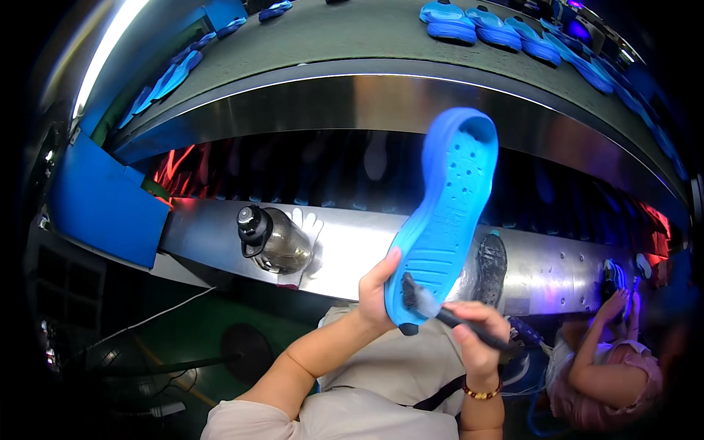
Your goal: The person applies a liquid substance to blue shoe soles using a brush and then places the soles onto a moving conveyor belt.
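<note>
My left hand (375, 295) grips a bright blue shoe sole (456, 198) by the edge of its lower end. The sole stands up in front of me with its ridged, hole-dotted face toward me, and a small black piece sits at its bottom tip. In my right hand (480, 341) is a brush (427, 302) with a dark handle and pale head. Its tip touches or nearly touches the lower part of the sole, beside a dark patch; bristles are blurred.
On the metal ledge stand a dark bottle (282, 242), a white glove (308, 224) behind it and a dark sole-shaped piece (491, 268). Beyond, a conveyor belt (330, 44) carries several blue soles (451, 28). A co-worker (612, 367) works at the right.
</note>
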Tool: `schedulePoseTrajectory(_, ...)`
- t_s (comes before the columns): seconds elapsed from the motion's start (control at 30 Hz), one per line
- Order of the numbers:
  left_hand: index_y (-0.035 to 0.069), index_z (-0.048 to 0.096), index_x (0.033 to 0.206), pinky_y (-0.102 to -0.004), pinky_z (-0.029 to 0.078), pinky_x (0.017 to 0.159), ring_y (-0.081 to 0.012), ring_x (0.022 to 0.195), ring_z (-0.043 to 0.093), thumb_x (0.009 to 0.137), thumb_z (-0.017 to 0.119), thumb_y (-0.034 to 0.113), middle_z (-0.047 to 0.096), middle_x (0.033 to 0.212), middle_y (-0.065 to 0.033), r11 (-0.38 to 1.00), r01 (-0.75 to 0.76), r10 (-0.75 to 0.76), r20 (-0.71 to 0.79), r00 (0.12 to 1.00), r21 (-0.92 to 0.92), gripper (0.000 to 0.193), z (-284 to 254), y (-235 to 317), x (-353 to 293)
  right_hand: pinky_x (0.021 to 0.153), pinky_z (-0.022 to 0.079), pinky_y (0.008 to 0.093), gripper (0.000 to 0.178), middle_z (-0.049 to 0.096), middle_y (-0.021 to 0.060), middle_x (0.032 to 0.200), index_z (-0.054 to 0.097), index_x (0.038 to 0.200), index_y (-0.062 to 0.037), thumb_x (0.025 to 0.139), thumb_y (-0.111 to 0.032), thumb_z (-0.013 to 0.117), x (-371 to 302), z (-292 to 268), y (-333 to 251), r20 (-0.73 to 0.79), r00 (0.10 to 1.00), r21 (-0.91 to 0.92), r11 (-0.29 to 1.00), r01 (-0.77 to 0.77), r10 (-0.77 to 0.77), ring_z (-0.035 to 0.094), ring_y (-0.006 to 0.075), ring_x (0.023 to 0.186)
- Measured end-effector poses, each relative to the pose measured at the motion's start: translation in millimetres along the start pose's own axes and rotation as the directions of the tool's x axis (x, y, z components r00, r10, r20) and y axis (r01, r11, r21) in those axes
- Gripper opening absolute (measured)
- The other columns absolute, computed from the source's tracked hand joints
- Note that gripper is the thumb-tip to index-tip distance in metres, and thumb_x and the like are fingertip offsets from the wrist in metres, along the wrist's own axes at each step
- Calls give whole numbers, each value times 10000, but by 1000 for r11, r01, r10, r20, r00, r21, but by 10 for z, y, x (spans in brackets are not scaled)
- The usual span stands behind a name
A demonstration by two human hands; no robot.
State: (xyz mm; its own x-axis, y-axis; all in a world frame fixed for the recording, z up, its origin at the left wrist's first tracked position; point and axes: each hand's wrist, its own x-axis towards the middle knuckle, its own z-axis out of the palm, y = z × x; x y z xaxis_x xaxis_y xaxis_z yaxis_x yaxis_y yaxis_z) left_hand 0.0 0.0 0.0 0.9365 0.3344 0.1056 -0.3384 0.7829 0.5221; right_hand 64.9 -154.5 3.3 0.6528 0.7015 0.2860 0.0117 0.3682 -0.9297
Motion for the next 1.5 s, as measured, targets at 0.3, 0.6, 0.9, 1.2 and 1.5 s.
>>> schedulePoseTrajectory(0.3, -32, 384, 1237, -365, 415, 898, -251, 1012, 541, 897, 355, 344, 524, 1153, -164, 968, 60, -84, -89, 993, -244, 508, 2, 103, 106, 758, 495, 331, 220, 636, 181, 879, 621, 855, 30, 639, 24, 666, 103, 121, -313, 302, 942, -324, 914, 246, -146, 629, 270, 835)
schedulePoseTrajectory(0.6, -31, 361, 1265, -508, 346, 944, -374, 1073, 489, 874, 340, 436, 440, 1241, -225, 991, 122, -109, -211, 971, 50, 609, 41, 230, 180, 735, 505, 318, 179, 649, 137, 824, 631, 803, 10, 631, 0, 680, 373, -112, -501, 433, 889, -330, 892, 309, -147, 638, 261, 809)
schedulePoseTrajectory(0.9, -41, 431, 1210, -380, 417, 903, -279, 986, 561, 867, 438, 329, 538, 1129, -185, 828, 522, -516, 83, 852, -206, 504, -41, 380, 279, 633, 502, 295, 192, 650, 95, 883, 636, 862, -35, 676, -56, 680, 321, -137, -547, 611, 776, -309, 855, 417, -158, 635, 213, 748)
schedulePoseTrajectory(1.2, -47, 400, 1247, -306, 411, 873, -224, 1025, 513, 829, 530, 284, 495, 1176, -175, 494, 843, -837, -145, 528, 214, 549, 27, 484, 172, 624, 513, 259, 151, 653, 46, 918, 641, 884, -85, 735, -110, 645, 322, -297, -569, 623, 759, -519, 826, 219, 190, 636, 211, 797)
schedulePoseTrajectory(1.5, -39, 385, 1265, -299, 386, 895, -223, 1060, 486, 846, 512, 313, 471, 1207, -181, 482, 797, -820, -134, 557, 364, 562, 42, 538, 96, 711, 504, 292, 200, 647, 78, 908, 628, 888, -51, 693, -30, 663, 399, -488, -608, 577, 753, -630, 760, 164, 316, 629, 217, 834)
